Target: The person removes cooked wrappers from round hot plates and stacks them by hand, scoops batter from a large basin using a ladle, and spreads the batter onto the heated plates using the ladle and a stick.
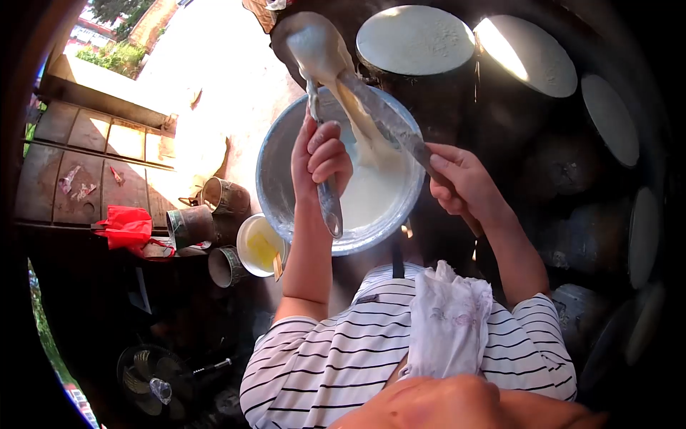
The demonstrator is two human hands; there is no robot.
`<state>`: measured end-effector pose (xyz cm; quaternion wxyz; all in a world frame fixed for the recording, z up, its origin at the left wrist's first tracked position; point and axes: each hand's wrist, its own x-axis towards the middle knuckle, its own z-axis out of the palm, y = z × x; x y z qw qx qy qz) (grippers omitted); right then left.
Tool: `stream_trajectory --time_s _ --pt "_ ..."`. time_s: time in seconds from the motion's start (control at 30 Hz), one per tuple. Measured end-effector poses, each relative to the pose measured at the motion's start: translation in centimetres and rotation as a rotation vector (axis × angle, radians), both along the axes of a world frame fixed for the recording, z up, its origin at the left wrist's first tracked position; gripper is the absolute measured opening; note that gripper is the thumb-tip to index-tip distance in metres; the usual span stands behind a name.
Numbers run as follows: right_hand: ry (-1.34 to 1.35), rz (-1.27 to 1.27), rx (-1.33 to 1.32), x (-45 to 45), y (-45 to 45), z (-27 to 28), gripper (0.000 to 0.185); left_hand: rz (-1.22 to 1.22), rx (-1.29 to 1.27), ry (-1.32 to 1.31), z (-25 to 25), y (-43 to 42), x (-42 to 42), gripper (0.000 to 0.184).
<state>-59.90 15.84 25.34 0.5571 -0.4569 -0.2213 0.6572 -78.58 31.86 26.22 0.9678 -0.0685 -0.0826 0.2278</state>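
Red bag (pixel 126 229) seen at mid-left of frame, w/ white tub (pixel 245 242) to its R, yellow stuff (pixel 262 249) inside. Now the L hand (pixel 325 154), centre: fingers curled shut round the handle of a ladle (pixel 330 204), held over the big basin (pixel 267 179). Ladle's long axis runs near-vertical in frame, handle end low, coated bowl up at top centre, leaning a touch left. So bowl is placed straight up from L hand, and up-and-left of R hand; L hand's nearer.

From there a thick pale strand (pixel 362 127) is being trailed down into the basin, joined to the wet mix (pixel 368 189). Flat blade (pixel 389 118) is set on a diagonal, upper left to lower right, its far end up by the bowl's underside; metal-on-metal contact can't be confirmed thru the coating. Its grip end is held in the R hand (pixel 461 179), right of centre, fingers closed, thumb laid along it. Ladle & blade converge up top, hands kept apart below. Pale round discs (pixel 416 40) are seen upper right.
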Motion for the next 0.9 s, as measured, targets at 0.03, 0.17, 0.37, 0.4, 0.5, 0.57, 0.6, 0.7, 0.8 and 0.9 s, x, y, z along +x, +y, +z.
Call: stream_trajectory --time_s 0.03,0.17,0.37,0.4,0.5,0.57,0.6,0.7,0.8,0.9 --pt "-0.006 -0.012 0.080 -0.1 0.7 2.0 0.034 0.004 0.080 -0.085 2.6 0.6 -0.2 0.033" --pt "-0.016 -0.040 0.370 -1.2 2.8 9.7 0.029 -0.028 0.246 -0.403 11.9 2.7 0.3 0.028" --pt "0.102 -0.069 0.276 -3.9 1.7 2.9 0.030 -0.160 0.287 -0.223 6.8 4.4 -3.8 0.034" --pt "0.152 -0.081 0.165 -4.5 1.2 0.4 0.030 -0.152 0.130 -0.034 4.1 3.9 -4.7 0.034" --pt "0.074 -0.079 -0.025 -4.8 -2.4 -2.2 0.031 -0.294 -0.201 0.311 2.4 2.8 -7.2 0.027" --pt "0.084 -0.165 0.022 -4.7 -7.2 -3.3 0.031 -0.338 0.104 0.379 2.8 1.4 -8.1 0.022" --pt "0.172 -0.232 0.015 -4.8 -9.4 -4.9 0.032 -0.338 0.327 0.416 3.1 0.5 -7.9 0.030" --pt "0.315 -0.366 0.014 -6.8 -11.3 -10.1 0.031 -0.498 0.182 0.544 -0.9 0.8 -4.2 0.028" --pt "0.308 -0.523 -0.060 -9.1 -14.4 -12.0 0.031 -0.818 -0.314 0.468 -5.1 0.7 2.0 0.012" --pt "0.228 -0.842 -0.018 -10.8 -21.0 -8.6 0.034 -1.009 -0.289 0.442 -3.5 -5.4 7.5 0.012"
